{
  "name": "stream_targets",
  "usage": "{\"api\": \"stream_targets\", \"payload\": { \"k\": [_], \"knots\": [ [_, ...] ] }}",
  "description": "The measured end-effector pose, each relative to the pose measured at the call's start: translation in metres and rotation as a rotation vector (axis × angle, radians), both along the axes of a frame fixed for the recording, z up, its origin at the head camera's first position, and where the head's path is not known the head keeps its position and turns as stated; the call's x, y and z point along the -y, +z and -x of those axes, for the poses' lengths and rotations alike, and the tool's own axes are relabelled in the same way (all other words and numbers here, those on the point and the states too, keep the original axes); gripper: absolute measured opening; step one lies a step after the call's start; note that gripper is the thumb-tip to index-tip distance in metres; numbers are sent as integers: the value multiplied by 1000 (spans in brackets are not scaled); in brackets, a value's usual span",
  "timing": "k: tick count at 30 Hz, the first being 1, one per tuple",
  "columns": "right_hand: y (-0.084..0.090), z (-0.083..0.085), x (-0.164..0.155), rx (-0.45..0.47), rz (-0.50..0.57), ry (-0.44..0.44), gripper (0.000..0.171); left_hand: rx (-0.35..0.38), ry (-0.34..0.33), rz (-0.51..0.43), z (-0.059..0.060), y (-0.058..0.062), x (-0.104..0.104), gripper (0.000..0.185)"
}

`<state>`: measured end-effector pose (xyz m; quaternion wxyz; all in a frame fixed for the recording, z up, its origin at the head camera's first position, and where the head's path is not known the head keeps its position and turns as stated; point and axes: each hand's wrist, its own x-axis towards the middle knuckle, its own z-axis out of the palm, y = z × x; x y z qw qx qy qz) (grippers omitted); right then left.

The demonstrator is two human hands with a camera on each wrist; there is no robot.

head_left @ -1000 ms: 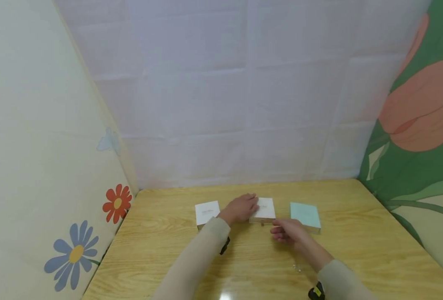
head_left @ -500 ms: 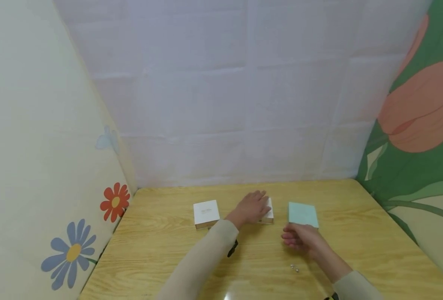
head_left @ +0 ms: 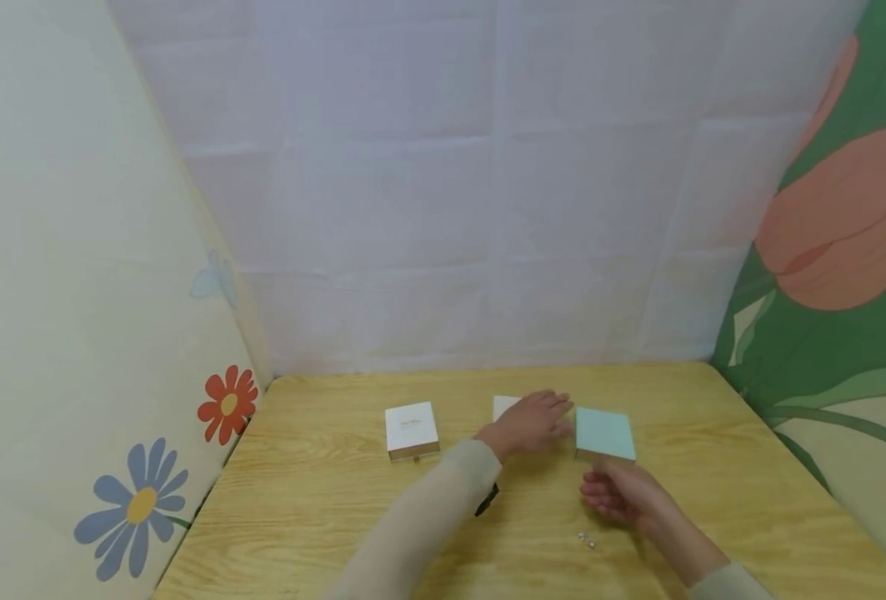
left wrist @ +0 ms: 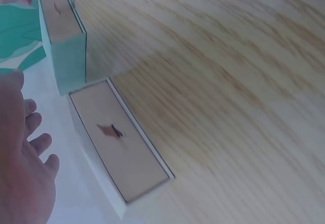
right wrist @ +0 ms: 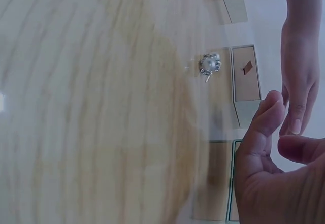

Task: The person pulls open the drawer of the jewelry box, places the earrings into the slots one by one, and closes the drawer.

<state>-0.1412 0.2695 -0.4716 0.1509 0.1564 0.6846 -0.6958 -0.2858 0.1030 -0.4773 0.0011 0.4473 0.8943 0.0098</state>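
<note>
My left hand (head_left: 533, 423) reaches over the middle white box (head_left: 506, 406), its fingers stretched toward the mint-green box (head_left: 605, 433) and holding nothing. Much of the middle box lies hidden under that hand in the head view; its brown front with a small tab (left wrist: 109, 131) shows in the left wrist view. In front of the mint box is my right hand (head_left: 626, 497), fingers loosely bent, thumb near them, nothing between. Nearer to me on the table lies a small piece of shiny jewelry (head_left: 587, 540); the right wrist view shows a pearl-like centre with sparkling stones (right wrist: 209, 64).
Another white box (head_left: 412, 429) with faint lettering on its lid stands at the left of the row. The wood-grain table (head_left: 322, 508) ends at a white cloth backdrop (head_left: 412, 208). Flower-patterned panels flank it at left (head_left: 60, 333) and right (head_left: 840, 217).
Both hands have moved right: the left from the middle white box's left side across it toward the mint box, the right from beside the middle box to before the mint one. The boxes stay put.
</note>
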Motion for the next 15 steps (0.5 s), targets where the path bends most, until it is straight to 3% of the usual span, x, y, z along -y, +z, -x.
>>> {"api": "stream_targets", "payload": {
  "k": [7,15],
  "knots": [
    [-6,-3,-6,17,58,-57,33,22,-27,6,-3,-4,-16,58],
    [-7,1,-12,45,90,-152,30,-1,-2,40,-7,-1,-26,57]
  ]
}}
